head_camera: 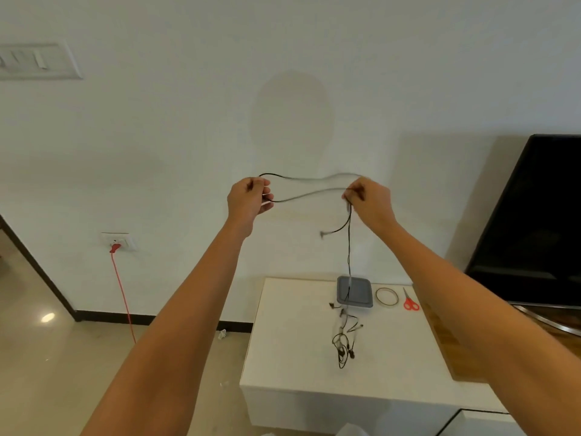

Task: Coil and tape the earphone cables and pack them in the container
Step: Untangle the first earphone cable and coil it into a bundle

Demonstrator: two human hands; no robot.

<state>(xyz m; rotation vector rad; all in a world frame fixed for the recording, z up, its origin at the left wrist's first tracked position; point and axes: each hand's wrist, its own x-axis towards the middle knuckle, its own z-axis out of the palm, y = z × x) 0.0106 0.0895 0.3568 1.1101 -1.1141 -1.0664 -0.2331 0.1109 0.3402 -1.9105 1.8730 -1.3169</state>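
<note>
Before a plain white wall, above a low white table (283, 357), I am holding a thin black earphone cable (311, 191) up in the air. My left hand (248, 199) and right hand (367, 199) are each pinching it, two strands sagging between them. Its tail is hanging from my right hand, crossing the grey square plastic container (361, 292) in view, near tangled black earphones (344, 341).

Person: two arms in view.
- Left hand (248, 199): bare, uncovered to the wrist.
- Right hand (369, 199): bare likewise.
- Left forearm (188, 309): bare along its whole visible length, to where it leaves view.
- Right forearm (456, 294): the same, bare throughout.
- Nails and knuckles: too small to tell in detail.
</note>
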